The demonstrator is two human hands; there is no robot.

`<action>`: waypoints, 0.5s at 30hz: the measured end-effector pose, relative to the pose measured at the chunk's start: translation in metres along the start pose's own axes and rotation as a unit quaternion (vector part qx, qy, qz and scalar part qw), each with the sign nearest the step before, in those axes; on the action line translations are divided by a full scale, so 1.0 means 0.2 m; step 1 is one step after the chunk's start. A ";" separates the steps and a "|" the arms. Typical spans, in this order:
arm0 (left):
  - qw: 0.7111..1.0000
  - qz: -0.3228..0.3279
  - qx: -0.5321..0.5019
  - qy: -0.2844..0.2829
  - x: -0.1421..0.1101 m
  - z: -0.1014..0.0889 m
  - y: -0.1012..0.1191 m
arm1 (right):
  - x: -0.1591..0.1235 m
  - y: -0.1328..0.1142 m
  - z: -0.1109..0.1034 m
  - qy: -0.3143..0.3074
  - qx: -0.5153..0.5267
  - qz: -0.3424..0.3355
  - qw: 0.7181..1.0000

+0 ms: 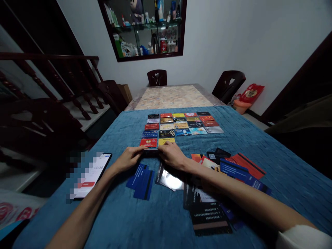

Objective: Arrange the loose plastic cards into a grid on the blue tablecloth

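My left hand (130,158) and my right hand (171,155) face each other, fingers closed on the two ends of a dark card (150,150) seen nearly edge-on. Just beyond it lie a red card (148,143) and a yellow card (167,141), the front row of a neat grid of colourful cards on a blue cloth (116,221). Below my left hand are blue cards (144,183) with dark stripes. Silvery cards (172,180) lie under my right wrist. My right forearm crosses a loose pile with a black card (210,218) and a red card (249,166).
A phone (94,173) with a lit screen, partly pixelated, lies to the left. Beyond the cloth the patterned tabletop (171,97) shows. Dark wooden chairs (229,84) stand around the table. A wooden railing (46,83) runs along the left, and a shelf niche (150,57) is in the wall.
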State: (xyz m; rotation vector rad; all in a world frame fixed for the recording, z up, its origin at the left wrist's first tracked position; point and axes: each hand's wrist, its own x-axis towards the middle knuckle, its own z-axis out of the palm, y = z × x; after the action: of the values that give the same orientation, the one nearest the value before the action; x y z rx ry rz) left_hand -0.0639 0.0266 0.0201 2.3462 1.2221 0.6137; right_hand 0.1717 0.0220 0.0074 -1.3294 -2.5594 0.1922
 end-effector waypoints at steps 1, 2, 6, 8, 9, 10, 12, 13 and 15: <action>1.000 0.000 -0.001 0.003 0.00 0.00 0.00 | 0.00 0.00 0.00 -0.002 0.001 0.002 1.000; 1.000 -0.001 -0.002 0.004 0.00 0.01 -0.01 | 0.00 0.00 0.00 -0.003 0.002 0.002 1.000; 1.000 -0.010 -0.004 0.009 0.01 0.01 -0.01 | 0.00 0.01 0.01 0.002 0.011 0.002 1.000; 1.000 -0.012 -0.005 0.011 0.01 0.02 -0.02 | 0.01 0.01 0.02 0.006 0.014 0.001 1.000; 1.000 -0.012 -0.006 0.012 0.01 0.02 -0.02 | 0.01 0.01 0.02 0.008 0.016 0.000 1.000; 1.000 -0.012 -0.006 0.013 0.01 0.02 -0.02 | 0.01 0.02 0.03 0.009 0.018 0.000 1.000; 1.000 -0.011 -0.006 0.012 0.01 0.02 -0.01 | 0.01 0.02 0.03 0.010 0.021 0.000 1.000; 1.000 -0.011 -0.007 0.010 0.01 0.02 -0.01 | 0.01 0.02 0.03 0.011 0.022 0.001 1.000; 1.000 -0.010 -0.009 0.004 0.01 0.02 0.00 | 0.01 0.02 0.04 0.014 0.025 0.003 1.000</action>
State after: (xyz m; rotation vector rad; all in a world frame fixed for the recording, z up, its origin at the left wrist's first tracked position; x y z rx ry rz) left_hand -0.0617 0.0278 0.0170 2.3167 1.2372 0.6249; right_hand 0.1721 0.0259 -0.0004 -1.3134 -2.5109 0.2357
